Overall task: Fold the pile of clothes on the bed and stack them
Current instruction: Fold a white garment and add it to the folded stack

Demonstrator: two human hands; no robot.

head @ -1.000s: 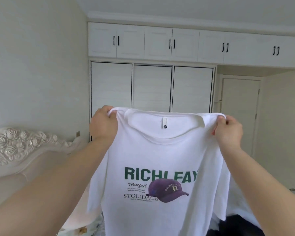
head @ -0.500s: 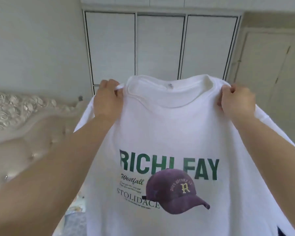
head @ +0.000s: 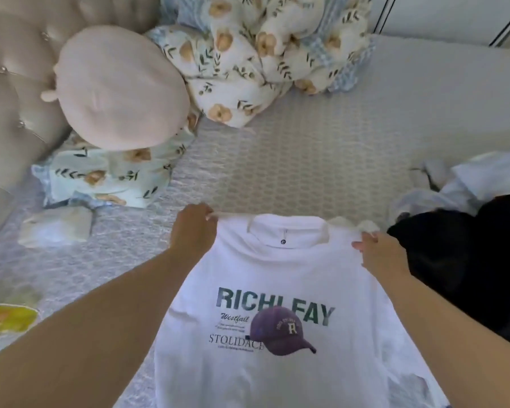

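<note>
At the far left a round pale pink plush cushion (head: 115,86) leans on the tufted beige headboard (head: 9,83), with the crumpled floral quilt (head: 248,60) beside it; a second ago the white printed cotton T-shirt (head: 277,290) hung high before the wardrobe, and now it has come down over the grey patterned mattress (head: 306,160), print side up; the left hand (head: 193,232) pinches its left shoulder seam with curled fingers; the right hand (head: 380,254) grips the right shoulder, fingers closed on the fabric; further right lies the remaining pile, a black garment (head: 460,254) under white clothes (head: 468,181). The lowering suggests the shirt is about to be spread flat for folding; no finished stack is visible.
</note>
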